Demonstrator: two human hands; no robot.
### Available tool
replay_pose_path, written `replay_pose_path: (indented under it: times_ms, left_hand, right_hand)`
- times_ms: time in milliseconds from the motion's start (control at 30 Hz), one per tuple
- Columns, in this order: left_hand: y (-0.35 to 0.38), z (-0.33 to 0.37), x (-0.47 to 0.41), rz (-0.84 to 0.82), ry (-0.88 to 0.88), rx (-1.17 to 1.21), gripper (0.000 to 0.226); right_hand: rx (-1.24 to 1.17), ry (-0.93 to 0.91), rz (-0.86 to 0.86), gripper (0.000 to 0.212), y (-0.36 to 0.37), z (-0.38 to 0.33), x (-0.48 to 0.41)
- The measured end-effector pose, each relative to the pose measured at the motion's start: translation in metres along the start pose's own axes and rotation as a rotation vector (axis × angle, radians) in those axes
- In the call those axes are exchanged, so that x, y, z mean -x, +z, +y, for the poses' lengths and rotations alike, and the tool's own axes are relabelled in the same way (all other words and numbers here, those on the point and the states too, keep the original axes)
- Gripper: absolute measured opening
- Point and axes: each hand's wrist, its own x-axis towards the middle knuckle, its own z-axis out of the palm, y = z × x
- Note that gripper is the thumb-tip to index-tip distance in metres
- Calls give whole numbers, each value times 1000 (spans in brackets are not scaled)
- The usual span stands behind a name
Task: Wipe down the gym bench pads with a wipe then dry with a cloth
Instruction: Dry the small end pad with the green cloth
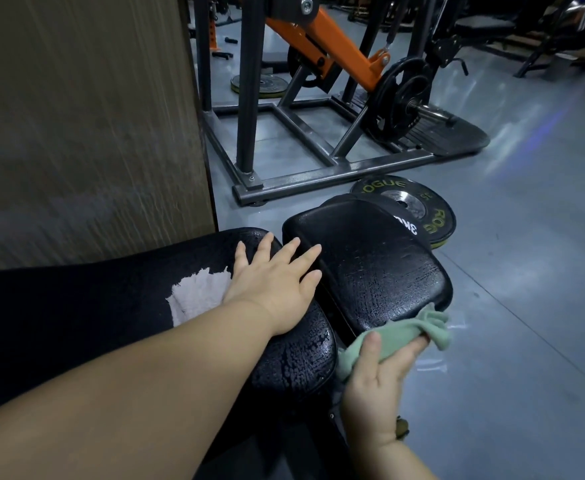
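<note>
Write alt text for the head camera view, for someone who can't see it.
A person's right hand grips a green cloth at the near edge of a black seat pad, while the left hand rests flat, fingers spread, on the longer bench pad. A weight plate lies on the grey floor behind.

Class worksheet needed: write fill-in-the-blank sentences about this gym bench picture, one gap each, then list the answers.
1. The right hand grips a ____ cloth.
2. The left hand rests palm ____ on the long bench pad.
3. The weight plate lies on the ____ beyond the seat pad.
4. The machine's slanted arm is painted ____.
Missing words: green, down, floor, orange.
</note>
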Motion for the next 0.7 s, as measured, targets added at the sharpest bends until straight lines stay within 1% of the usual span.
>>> replay_pose_path:
  times_ms: [67,133,167,200,267,333,400,433,467,500,533,567,600,700]
  left_hand:
    - [-1,1,0,1,-1,-2,50]
    - [-1,0,0,0,0,-3,50]
    - [-1,0,0,0,1,-4,50]
    - [0,0,-1,1,1,-5,50]
    - [0,0,0,-3,-1,-9,50]
    - [-1,0,0,-10,-2,-11,50]
    - [-1,0,1,-15,-3,-12,50]
    - [-2,0,1,-16,-4,-11,50]
    - [-2,0,1,-15,-3,-10,50]
    - [-2,0,2,-18,-2,-10,51]
    - [-2,1,2,-18,-1,-10,50]
    - [-3,1,2,-17,0,-10,50]
    - [-3,1,1,-16,0,-10,50]
    - [-3,1,0,-9,1,-7,50]
  right_hand:
    - [-14,-23,47,94,-4,0,-21]
    - [-24,45,91,93,-10,0,-51]
    - [-23,92,101,89,-15,1,-67]
    - [-29,131,107,81,-20,0,-84]
    - [-39,182,85,57,-32,-6,-121]
    - [-100,254,-12,38,-41,-16,-154]
    - [-179,356,-69,30,-44,-23,-171]
    - [-172,375,-37,27,-43,-25,-170]
    - [-137,358,21,27,-41,-24,-163]
    - [-78,314,106,31,-37,-20,-149]
    - [-35,260,180,38,-33,-16,-129]
    - [-36,221,207,46,-27,-15,-101]
    - [-35,196,175,55,-21,-16,-69]
    - [-1,85,-46,84,-5,-14,7]
